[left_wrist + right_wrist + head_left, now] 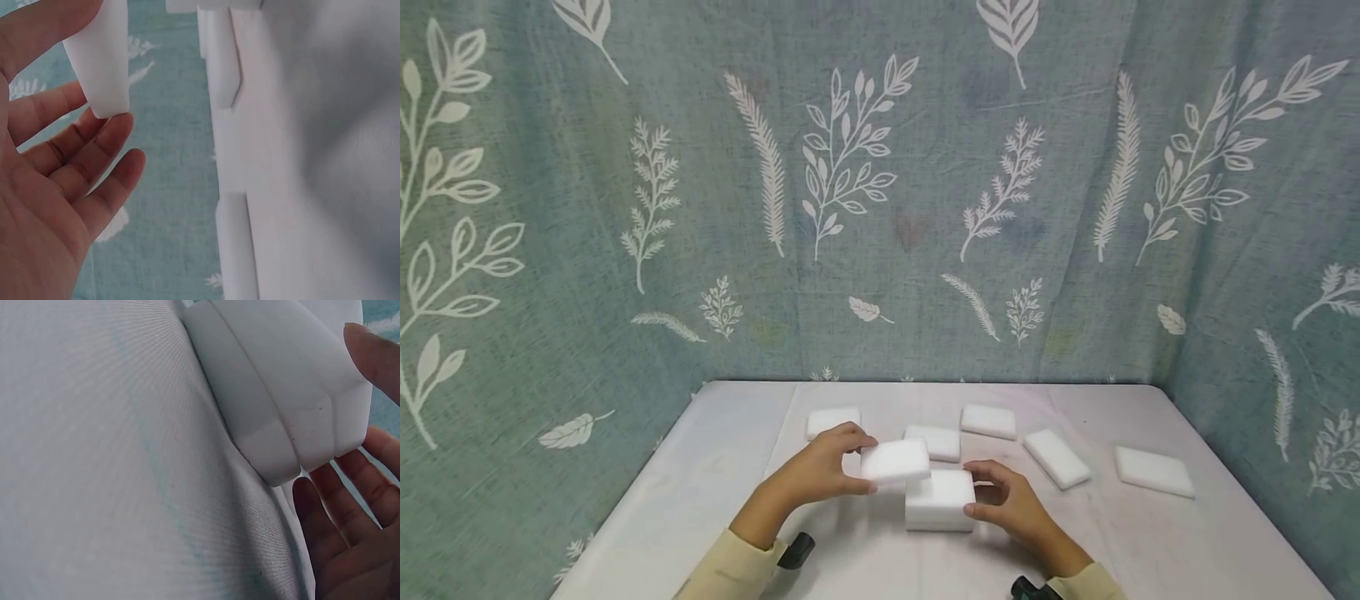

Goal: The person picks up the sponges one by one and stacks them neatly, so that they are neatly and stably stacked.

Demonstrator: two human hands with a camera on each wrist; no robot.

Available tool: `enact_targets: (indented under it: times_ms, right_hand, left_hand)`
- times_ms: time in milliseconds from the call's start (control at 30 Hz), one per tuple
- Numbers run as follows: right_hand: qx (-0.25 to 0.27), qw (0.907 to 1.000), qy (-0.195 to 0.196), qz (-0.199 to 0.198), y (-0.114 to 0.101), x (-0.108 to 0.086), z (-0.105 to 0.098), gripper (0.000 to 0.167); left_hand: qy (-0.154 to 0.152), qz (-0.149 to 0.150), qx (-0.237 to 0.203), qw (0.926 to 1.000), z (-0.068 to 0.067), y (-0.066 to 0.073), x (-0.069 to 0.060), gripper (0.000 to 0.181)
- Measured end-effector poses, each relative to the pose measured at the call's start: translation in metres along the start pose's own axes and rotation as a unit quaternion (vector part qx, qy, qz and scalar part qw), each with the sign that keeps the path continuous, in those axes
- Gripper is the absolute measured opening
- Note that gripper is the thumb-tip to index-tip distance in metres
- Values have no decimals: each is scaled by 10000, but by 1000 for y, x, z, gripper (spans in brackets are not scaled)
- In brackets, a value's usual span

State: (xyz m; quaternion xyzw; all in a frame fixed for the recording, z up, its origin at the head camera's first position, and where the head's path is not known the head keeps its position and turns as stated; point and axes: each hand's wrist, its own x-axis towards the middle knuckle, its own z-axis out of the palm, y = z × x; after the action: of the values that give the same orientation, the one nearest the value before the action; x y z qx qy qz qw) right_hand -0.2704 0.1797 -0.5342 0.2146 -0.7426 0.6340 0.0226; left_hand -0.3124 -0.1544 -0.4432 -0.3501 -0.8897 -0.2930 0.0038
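Note:
My left hand (826, 468) pinches a white block (895, 462) between thumb and fingers, raised just above and left of a stack of white blocks (940, 510). In the left wrist view, the thumb and fingertips of the left hand (56, 156) lie on opposite sides of that block (106, 62). My right hand (1011, 502) grips the right end of the stack, thumb at the front and fingers behind. The right wrist view shows the stack (269, 394) as three layers, with the right hand (356, 512) around the end of its upper ones.
Behind the stack lie white blocks (833, 421), (942, 442) and another block (988, 422). Two more blocks, one angled block (1057, 458) and one farther block (1154, 472), lie to the right on the white table (700, 467). A patterned curtain (910, 192) surrounds the table's back and sides.

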Motion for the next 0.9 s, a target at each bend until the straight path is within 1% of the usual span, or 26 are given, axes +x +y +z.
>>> enact_targets:
  times_ms: [233, 467, 500, 667, 733, 900]
  right_hand:
    - [8, 10000, 19, 30, 0, 0, 1, 59]
    - [22, 9999, -28, -159, 3, 0, -1, 57]
    - [24, 9999, -46, -163, -1, -1, -1, 57]
    - [-16, 9999, -45, -99, -1, 0, -1, 57]
    - [-33, 10000, -26, -90, 3, 1, -1, 57]
    - [54, 10000, -46, -62, 5, 1, 0, 56]
  left_hand:
    - [33, 130, -12, 9999, 2, 4, 4, 60]
    - [-68, 207, 7, 9998, 5, 11, 8, 61]
    - [-77, 223, 3, 9997, 6, 12, 9, 61]
    - [-109, 199, 63, 9997, 8, 15, 10, 62]
    - [-112, 202, 65, 9997, 10, 16, 10, 61]
    - [-140, 240, 54, 9996, 17, 18, 12, 60]
